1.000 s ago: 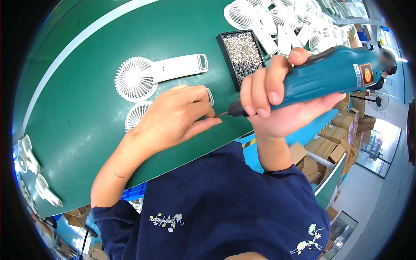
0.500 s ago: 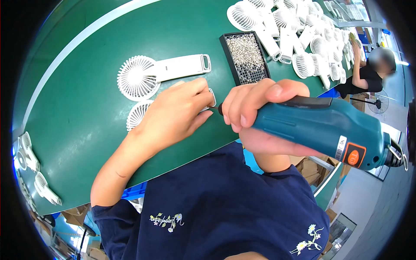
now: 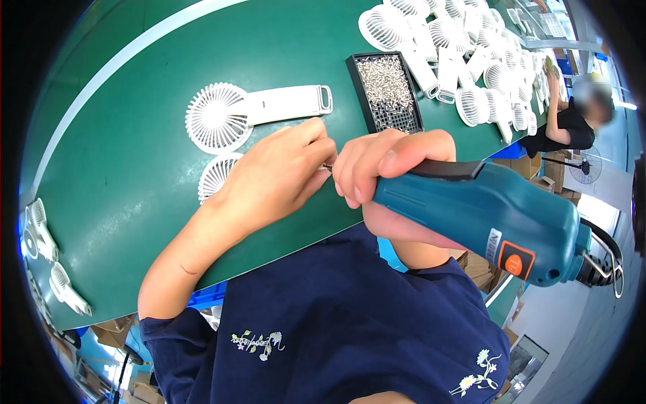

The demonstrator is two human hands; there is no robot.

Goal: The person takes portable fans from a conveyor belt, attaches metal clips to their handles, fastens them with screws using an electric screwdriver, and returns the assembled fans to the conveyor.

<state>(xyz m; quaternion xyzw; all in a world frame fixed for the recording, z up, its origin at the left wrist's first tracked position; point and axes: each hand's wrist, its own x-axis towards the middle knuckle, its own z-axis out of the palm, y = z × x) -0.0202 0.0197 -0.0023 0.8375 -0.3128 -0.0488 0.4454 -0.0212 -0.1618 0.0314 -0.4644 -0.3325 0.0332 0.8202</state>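
Observation:
My right hand (image 3: 397, 168) is wrapped round a teal electric screwdriver (image 3: 484, 209). Its tip points left, close to the fingertips of my left hand (image 3: 272, 175), and the exact contact point is hidden. My left hand is closed over the handle of a white handheld fan (image 3: 217, 178) lying on the table. Only the slotted round head of that fan shows clearly; its handle is under my fingers. Just beyond it lies a second white handheld fan (image 3: 219, 121), its handle pointing right.
Small silver screws fill much of a black tray (image 3: 369, 101) on the green table (image 3: 134, 168). Many white fans (image 3: 447, 34) are heaped at the back right, and several fan parts (image 3: 64, 286) lie at the left edge. A co-worker (image 3: 572, 121) sits at far right.
My right hand and the screwdriver have moved left, closer to my left hand, and the tool's rear end has dropped a little. My left hand stays on the fan.

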